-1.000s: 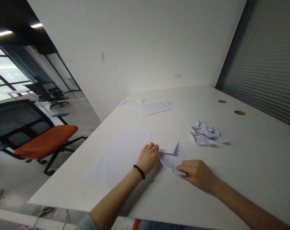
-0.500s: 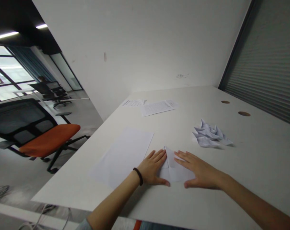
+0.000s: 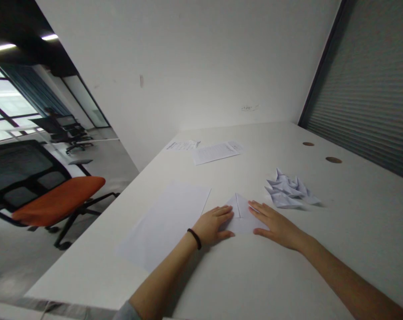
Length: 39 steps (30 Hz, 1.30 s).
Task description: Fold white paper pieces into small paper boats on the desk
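A white paper folded to a point [image 3: 241, 214] lies on the white desk [image 3: 254, 275], with a crease running down its middle. My left hand [image 3: 212, 225], a dark band on its wrist, rests flat against the paper's left side. My right hand [image 3: 274, 225] lies flat along its right side, fingertips near the point. Neither hand grips the paper, and both partly cover its lower edges. Left of my left hand lies a flat white sheet [image 3: 163, 224].
A heap of crumpled or folded white paper [image 3: 287, 191] lies to the right. Printed sheets [image 3: 216, 153] sit toward the back of the desk, near two round grommet holes [image 3: 333, 160]. Past the desk's left edge stands an orange office chair [image 3: 57, 200].
The paper went from a loose, raised flap under my fingers to a flat, pointed fold. My hands opened from holding it and now lie flat on both sides.
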Tool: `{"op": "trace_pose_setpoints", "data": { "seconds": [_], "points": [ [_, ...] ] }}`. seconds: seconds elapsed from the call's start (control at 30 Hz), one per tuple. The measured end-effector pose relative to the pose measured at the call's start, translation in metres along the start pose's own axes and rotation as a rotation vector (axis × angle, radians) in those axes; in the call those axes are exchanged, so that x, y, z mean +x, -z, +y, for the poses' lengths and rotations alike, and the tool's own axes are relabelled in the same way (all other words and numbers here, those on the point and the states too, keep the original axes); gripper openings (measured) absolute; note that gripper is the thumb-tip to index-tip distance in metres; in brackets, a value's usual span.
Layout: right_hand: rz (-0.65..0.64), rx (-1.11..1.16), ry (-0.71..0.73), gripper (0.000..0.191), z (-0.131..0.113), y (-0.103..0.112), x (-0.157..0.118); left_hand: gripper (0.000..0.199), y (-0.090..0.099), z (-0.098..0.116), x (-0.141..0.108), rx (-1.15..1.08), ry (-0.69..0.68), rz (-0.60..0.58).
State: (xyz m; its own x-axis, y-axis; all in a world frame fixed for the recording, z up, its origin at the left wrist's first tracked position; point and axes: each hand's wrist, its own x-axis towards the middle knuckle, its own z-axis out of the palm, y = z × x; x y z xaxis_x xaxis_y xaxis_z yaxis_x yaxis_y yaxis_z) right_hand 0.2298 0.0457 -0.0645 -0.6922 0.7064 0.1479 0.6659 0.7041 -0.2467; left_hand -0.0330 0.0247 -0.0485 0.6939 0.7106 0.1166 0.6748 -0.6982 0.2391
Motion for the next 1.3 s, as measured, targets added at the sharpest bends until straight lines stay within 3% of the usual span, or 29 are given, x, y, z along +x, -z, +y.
{"op": "trace_pose_setpoints", "data": {
  "seconds": [0.17,0.37,0.57,0.83,0.9,1.0,1.13,1.3],
  "points": [
    [-0.021,0.016,0.047,0.074,-0.004,-0.002,-0.002,0.048,-0.001,0.006,-0.001,0.022,0.02,0.028],
    [0.032,-0.048,0.059,0.057,-0.008,-0.004,-0.001,0.062,0.008,0.014,-0.004,0.009,-0.042,0.069],
    [0.14,-0.092,0.123,0.037,-0.024,-0.002,-0.002,0.033,0.013,0.026,0.001,0.142,0.008,0.018],
    [0.13,-0.037,0.048,0.037,-0.038,0.002,0.001,0.016,0.016,0.035,0.004,0.285,-0.007,-0.073],
    [0.124,-0.003,0.061,0.039,-0.034,0.003,0.0,0.015,0.015,0.033,0.004,0.27,-0.027,-0.061],
    [0.122,0.053,0.072,0.027,-0.028,0.004,0.0,0.015,0.014,0.029,0.003,0.23,-0.036,-0.036],
    [0.148,0.166,0.074,0.024,-0.021,0.008,0.0,0.015,0.017,0.025,0.0,0.123,0.02,-0.015],
    [0.149,0.274,-0.124,0.023,-0.015,0.013,0.001,0.03,0.022,0.014,-0.008,-0.151,0.099,0.072]
  ]
}}
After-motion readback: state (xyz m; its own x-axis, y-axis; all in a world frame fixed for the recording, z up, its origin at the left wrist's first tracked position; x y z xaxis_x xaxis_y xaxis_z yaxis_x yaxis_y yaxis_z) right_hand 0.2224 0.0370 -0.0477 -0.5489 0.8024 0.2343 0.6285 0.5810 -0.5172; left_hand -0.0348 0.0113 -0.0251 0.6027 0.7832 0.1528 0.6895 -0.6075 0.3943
